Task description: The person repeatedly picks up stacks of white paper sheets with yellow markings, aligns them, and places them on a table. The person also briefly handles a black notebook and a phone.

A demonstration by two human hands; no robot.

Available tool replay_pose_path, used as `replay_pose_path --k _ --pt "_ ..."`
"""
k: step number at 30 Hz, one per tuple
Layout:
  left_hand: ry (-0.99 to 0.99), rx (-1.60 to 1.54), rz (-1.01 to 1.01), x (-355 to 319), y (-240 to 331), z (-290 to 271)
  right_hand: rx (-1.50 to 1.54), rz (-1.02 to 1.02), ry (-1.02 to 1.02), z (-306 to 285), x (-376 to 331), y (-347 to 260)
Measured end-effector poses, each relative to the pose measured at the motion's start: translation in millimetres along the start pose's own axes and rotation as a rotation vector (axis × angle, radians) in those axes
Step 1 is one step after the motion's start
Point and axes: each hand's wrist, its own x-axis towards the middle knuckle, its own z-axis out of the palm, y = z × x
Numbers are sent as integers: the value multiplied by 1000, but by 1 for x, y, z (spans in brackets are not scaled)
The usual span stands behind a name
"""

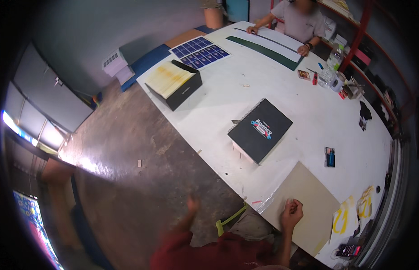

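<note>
My right hand [292, 212] is over a grey-brown board [308, 193] at the near edge of the white table. Its fingers are curled and pressed together; whatever they hold, if anything, is too small to make out. Clear plastic film [269, 198] shows along the board's left edge. Away from the table, my left hand [193, 204] hangs over the floor, smeared by motion, so its fingers cannot be read. Beyond the board lies a black spiral-bound notebook [260, 130] on a stack.
A black open box [182, 92] holding yellowed sheets sits at the table's left edge, near blue printed sheets [200, 51]. Across the table [304, 117], a person [299, 22] handles a long strip over white and green sheets. Bottles [331, 67] and a phone [349, 250] line the right side.
</note>
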Motion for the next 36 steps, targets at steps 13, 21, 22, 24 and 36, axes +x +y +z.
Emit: replay_pose_path --k 13,21,22,24,36 --pt "-929 -428 60 -164 94 138 9 -73 -95 -16 -1 0" --pt "-818 29 217 -198 197 90 91 148 62 -116 -106 59" --pt "-803 12 219 -199 197 92 -19 140 143 -134 -126 68" --pt "-774 -27 236 -198 195 102 -250 135 320 -167 -164 86" --pt "-855 -260 -57 -146 178 144 -397 592 243 -191 -222 112"
